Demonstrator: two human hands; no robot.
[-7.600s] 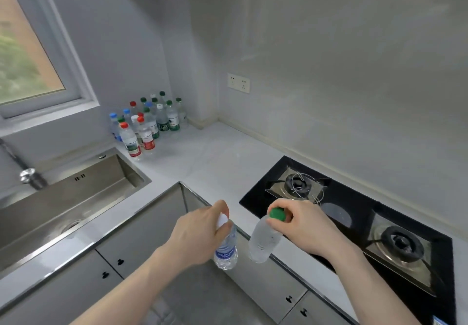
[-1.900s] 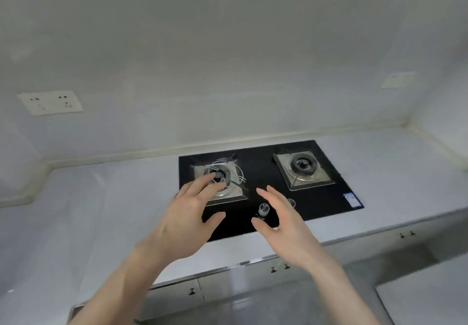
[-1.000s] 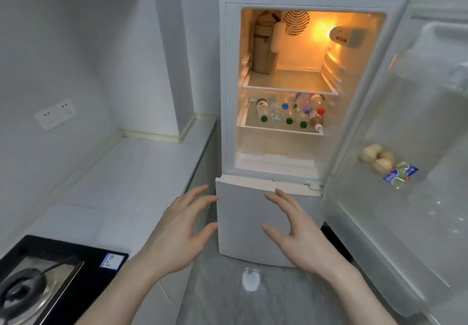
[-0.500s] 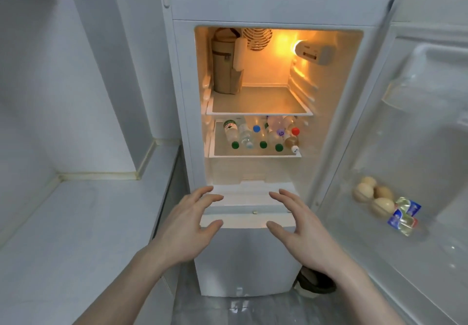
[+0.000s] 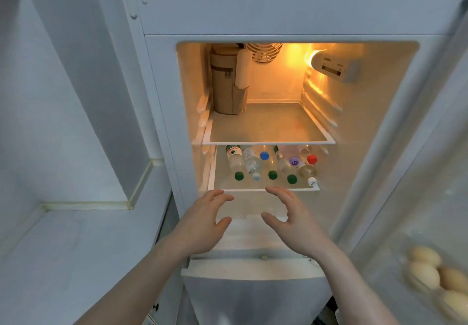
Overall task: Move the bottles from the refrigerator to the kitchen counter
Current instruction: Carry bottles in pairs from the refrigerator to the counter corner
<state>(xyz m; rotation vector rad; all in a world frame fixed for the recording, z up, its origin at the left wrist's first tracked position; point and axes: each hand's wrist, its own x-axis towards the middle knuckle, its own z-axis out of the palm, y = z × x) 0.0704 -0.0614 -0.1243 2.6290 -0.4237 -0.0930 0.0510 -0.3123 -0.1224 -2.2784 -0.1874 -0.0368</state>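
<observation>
Inside the open refrigerator (image 5: 162, 96), bottles (image 5: 273, 165) lie on the lower shelf (image 5: 263, 189); left hand (image 5: 202, 225) and right hand (image 5: 296, 223) hover below, each grip wide, empty.

White fridge, amber glow, a scatter of bright caps

Beyond the left hand (image 5: 200, 225), green caps (image 5: 61, 176) and a pale blue cap (image 5: 256, 176); past the right hand (image 5: 293, 220), a red cap (image 5: 312, 159), a purple swirl-marked cap (image 5: 294, 162), a white cap (image 5: 311, 180); far right, beige eggs (image 5: 424, 274); tan bag (image 5: 224, 81) above.
</observation>
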